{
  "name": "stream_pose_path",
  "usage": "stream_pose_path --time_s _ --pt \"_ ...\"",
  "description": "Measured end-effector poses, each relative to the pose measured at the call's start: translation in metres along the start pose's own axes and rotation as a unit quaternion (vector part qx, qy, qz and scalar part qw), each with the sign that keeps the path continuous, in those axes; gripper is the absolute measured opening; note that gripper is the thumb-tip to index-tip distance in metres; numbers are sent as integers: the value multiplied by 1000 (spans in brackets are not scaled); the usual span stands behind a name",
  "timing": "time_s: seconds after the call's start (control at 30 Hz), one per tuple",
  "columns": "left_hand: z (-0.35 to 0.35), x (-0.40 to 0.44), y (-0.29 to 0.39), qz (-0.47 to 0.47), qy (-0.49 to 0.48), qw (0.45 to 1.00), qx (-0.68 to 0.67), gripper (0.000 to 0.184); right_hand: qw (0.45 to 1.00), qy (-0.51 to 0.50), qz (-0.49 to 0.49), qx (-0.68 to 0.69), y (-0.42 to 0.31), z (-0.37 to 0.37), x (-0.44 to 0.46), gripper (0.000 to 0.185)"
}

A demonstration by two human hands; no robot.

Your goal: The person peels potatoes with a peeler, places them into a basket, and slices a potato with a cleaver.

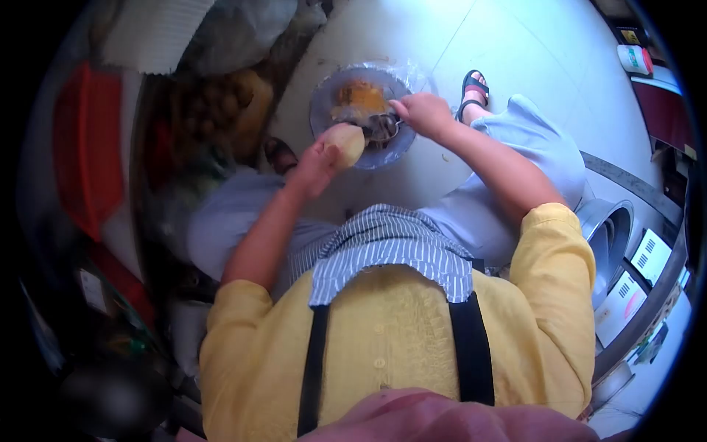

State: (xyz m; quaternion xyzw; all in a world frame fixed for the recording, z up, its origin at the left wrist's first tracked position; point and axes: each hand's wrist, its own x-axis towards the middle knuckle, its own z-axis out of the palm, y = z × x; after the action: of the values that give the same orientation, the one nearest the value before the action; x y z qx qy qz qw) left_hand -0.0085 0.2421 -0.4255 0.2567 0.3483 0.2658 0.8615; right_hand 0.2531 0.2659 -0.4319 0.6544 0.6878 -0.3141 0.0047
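Observation:
My left hand [318,163] is closed around a pale, rounded piece of food [347,145], which looks like a peeled potato. It is held over the lower left rim of a round bin [322,118] lined with clear plastic. My right hand [423,114] is closed over the bin's right side, its fingertips pinching something thin that I cannot make out. Orange and dark scraps [361,97] lie inside the bin.
A box of round brown items [221,107] and plastic bags [236,33] lie at the left, beside a red basket [88,147]. Metal basins [611,228] stand at the right. My sandalled feet [475,92] flank the bin.

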Motion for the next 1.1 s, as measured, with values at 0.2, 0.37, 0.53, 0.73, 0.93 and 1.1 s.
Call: stream_pose_path --time_s 0.2,0.37,0.53,0.73,0.93,1.1 --pt "-1 -2 -8 -23 6 999 -31 59 986 48 -80 136 -44 -2 -19 45" --pt "-2 -2 -14 -14 13 1000 -13 54 986 81 -106 103 -28 12 -8 45" --pt "-16 0 -20 -63 58 996 5 53 981 87 -77 154 -11 11 2 48" --pt "-2 5 -5 -1 16 999 -29 60 989 77 -43 115 -24 6 5 50" --pt "3 4 -8 -29 13 999 -44 61 987 78 -33 139 -36 12 -2 50" --pt "2 6 -8 -36 14 998 -58 61 984 82 -51 150 -49 2 -4 49"
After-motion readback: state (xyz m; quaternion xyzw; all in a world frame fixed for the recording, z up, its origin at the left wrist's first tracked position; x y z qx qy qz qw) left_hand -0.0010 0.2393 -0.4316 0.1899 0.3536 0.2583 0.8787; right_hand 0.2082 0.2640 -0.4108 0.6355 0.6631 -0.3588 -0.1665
